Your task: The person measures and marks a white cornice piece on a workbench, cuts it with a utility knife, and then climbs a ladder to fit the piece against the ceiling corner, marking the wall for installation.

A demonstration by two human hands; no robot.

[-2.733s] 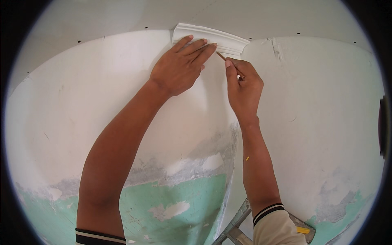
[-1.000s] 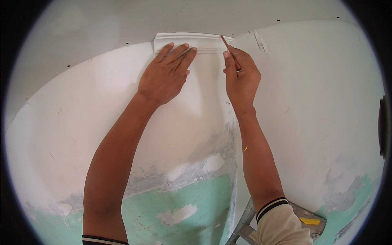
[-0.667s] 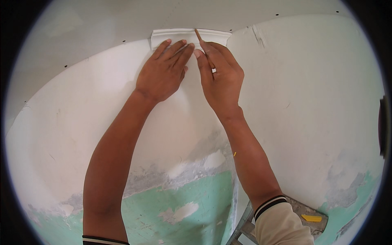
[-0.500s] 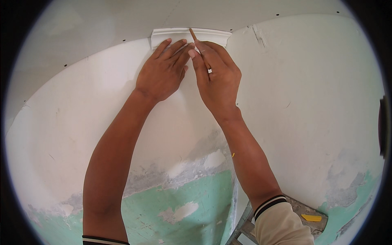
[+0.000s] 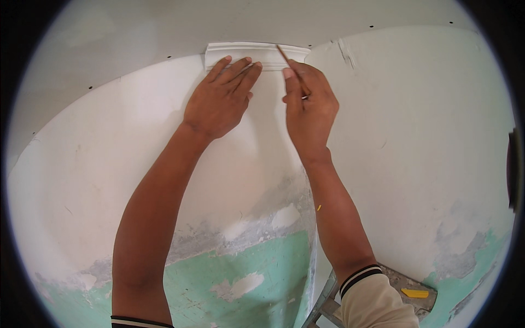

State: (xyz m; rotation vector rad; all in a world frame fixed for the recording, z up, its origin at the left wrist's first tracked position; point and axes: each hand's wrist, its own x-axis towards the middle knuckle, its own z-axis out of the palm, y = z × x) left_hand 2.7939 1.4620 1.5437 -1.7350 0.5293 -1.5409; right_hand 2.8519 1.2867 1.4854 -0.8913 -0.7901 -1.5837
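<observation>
A short white piece of crown molding (image 5: 246, 51) sits in the angle between wall and ceiling, close to the corner. My left hand (image 5: 217, 103) lies against its lower left part, fingers stretched out flat and pointing up. In my closed right hand (image 5: 314, 112) is a thin brown pencil (image 5: 283, 56), held between thumb and fingers. Its upper end overlaps the molding's top edge toward the right; whether it touches cannot be told. My right fingers partly cover the molding's right end.
The ceiling (image 5: 229, 22) has dark screw heads along its edge. White wall (image 5: 131, 126) gives way to peeling green paint (image 5: 240, 262) lower down. At the lower right, beside my sleeve, stands a stepladder (image 5: 330, 306); a yellow flat object (image 5: 414, 293) lies on its top.
My right hand has moved right with the pencil, away from my left fingers, and the pencil's tip has shifted right along the molding. My left hand stays on the molding.
</observation>
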